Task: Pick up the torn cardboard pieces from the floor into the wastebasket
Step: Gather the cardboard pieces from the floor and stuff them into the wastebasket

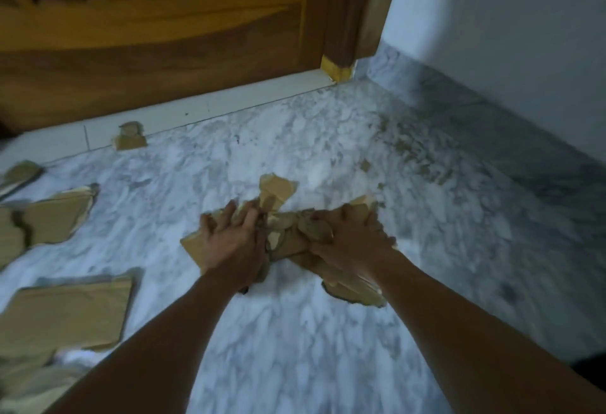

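Observation:
A pile of torn brown cardboard pieces (285, 233) lies on the white marble floor (295, 331) in the middle of the view. My left hand (229, 240) presses on the pile's left side with spread, fairly straight fingers. On the pile's right side my right hand (352, 236) grips the cardboard, its fingers curled over the edge. More torn pieces lie to the left: a small one (129, 136) by the door sill, a wide one (55, 218), and a large flat one (69, 312). No wastebasket is in view.
A wooden door (147, 36) and its frame (347, 20) stand at the back. The white wall (492, 36) runs along the right side. Small cardboard crumbs (365, 164) dot the floor to the right of the pile.

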